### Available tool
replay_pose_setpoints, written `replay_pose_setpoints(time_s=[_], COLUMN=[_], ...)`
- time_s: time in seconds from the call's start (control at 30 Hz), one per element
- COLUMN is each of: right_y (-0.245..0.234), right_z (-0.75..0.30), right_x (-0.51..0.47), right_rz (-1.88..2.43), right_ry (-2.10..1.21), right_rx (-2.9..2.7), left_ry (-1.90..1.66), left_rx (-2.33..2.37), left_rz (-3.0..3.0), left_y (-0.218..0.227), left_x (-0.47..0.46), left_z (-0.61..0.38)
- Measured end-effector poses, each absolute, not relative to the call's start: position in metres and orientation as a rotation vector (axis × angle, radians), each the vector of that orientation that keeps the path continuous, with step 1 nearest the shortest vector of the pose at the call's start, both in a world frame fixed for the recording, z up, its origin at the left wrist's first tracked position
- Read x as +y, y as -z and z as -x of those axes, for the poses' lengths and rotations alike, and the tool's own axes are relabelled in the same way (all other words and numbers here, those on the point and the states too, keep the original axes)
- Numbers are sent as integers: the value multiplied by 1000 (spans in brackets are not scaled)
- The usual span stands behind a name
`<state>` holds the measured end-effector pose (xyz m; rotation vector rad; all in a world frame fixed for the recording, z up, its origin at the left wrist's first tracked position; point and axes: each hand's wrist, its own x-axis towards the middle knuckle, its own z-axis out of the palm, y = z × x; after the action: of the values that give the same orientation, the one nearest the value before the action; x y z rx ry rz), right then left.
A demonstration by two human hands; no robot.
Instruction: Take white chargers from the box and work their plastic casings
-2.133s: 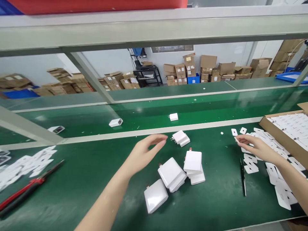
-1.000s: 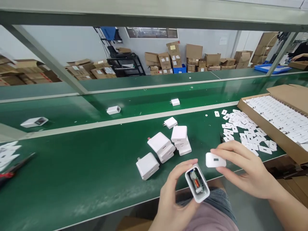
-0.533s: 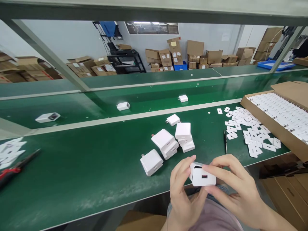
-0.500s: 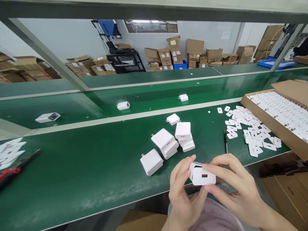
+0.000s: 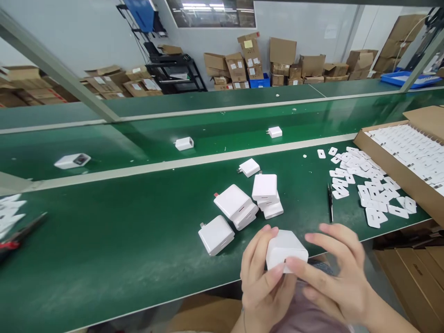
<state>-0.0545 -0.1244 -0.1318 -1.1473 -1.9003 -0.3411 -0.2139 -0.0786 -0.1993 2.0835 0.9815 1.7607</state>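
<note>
My left hand (image 5: 258,277) grips a white charger (image 5: 285,245) between thumb and fingers, just over the bench's front edge. The index fingertip of my right hand (image 5: 342,273) touches the end face of this charger, covering most of its small port slot. The other right fingers are spread and slightly blurred. Beyond my hands lie several finished-looking white chargers: a near one (image 5: 216,235), a stacked pair (image 5: 236,206), a small pile (image 5: 265,187) and a single one (image 5: 249,167). Tweezers (image 5: 330,202) lie to the right, beside a heap of white end covers (image 5: 373,189).
A cardboard carton (image 5: 391,162) with rows of white parts stands at the right. Red-handled pliers (image 5: 24,236) lie at the left by white pieces (image 5: 10,212). On the green belt (image 5: 225,134) are 3 chargers. A slanted post (image 5: 62,64) rises at the left.
The cover with the dark port faced me; now the charger is turned and its smooth side shows. My right hand has loosened and spread its fingers. Chargers on the belt have shifted right.
</note>
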Motion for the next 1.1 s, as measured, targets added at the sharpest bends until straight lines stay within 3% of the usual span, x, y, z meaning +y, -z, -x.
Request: replay_pose_setpoints(time_s=[0.1,0.3,0.4,0.53,0.8,1.1], right_y=[137,140,145,151,145,152], right_z=[40,45,59,61,43,46], right_x=[-129,-118,-111,-106,-110,-115], right_rz=[1216,1093,969,940,1063,835], right_ry=[233,-931,-1216,-1223,-890,-580], right_rx=[-1720,-1360,-1248,-1156,-1504,-1654], left_ry=[-1842,-1824,-1795,-1666,-1201,-1402], left_rx=[932,908,848,754,803,704], left_rz=[-2137,-2094,-2100,-2067,-1355,-1329], left_y=[191,187,188,182,170,155], left_x=[-76,-74,-74,-77,-81,-89], left_z=[210,203,203,208,216,210])
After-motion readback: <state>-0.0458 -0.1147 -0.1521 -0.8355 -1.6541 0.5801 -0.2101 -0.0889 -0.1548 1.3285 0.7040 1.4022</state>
